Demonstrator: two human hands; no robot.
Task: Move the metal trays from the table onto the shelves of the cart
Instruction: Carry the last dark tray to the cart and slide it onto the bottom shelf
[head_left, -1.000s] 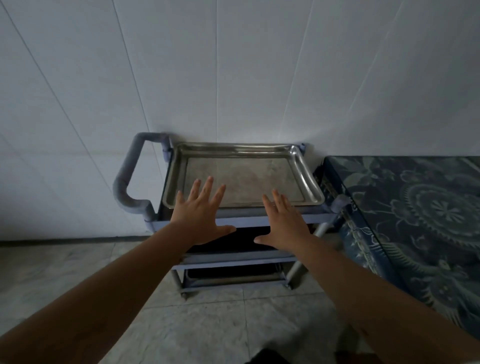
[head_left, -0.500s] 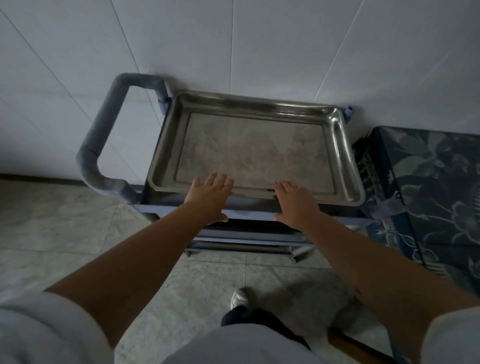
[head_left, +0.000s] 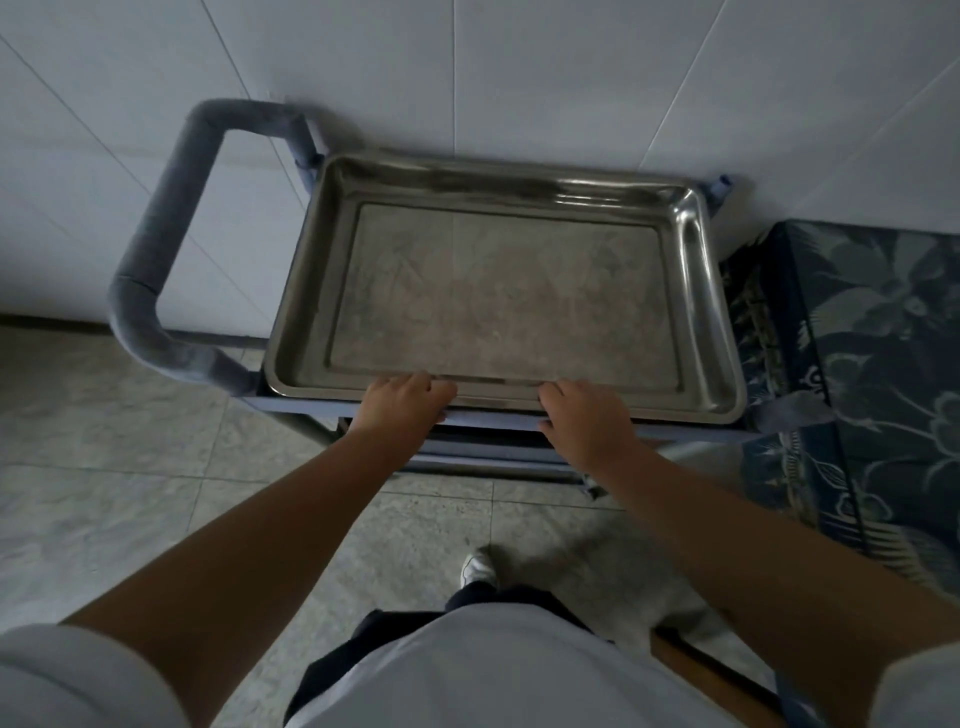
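Observation:
A large rectangular metal tray (head_left: 498, 291) lies flat on the top shelf of a grey-blue cart (head_left: 691, 430) that stands against the white wall. My left hand (head_left: 400, 402) grips the tray's near rim left of centre, fingers curled over the edge. Right of centre, my right hand (head_left: 584, 415) grips the same rim, its fingers also curled over it. The tray is empty. Lower cart shelves are mostly hidden under the top one.
The cart's padded handle (head_left: 156, 280) loops out on the left. A table with a blue patterned cloth (head_left: 878, 374) stands right beside the cart. Grey tiled floor (head_left: 130, 493) lies below, with my shoe (head_left: 477, 569) near the cart.
I have stepped closer and the view tilted down. Both hands went from spread flat above the tray to curled over its near rim.

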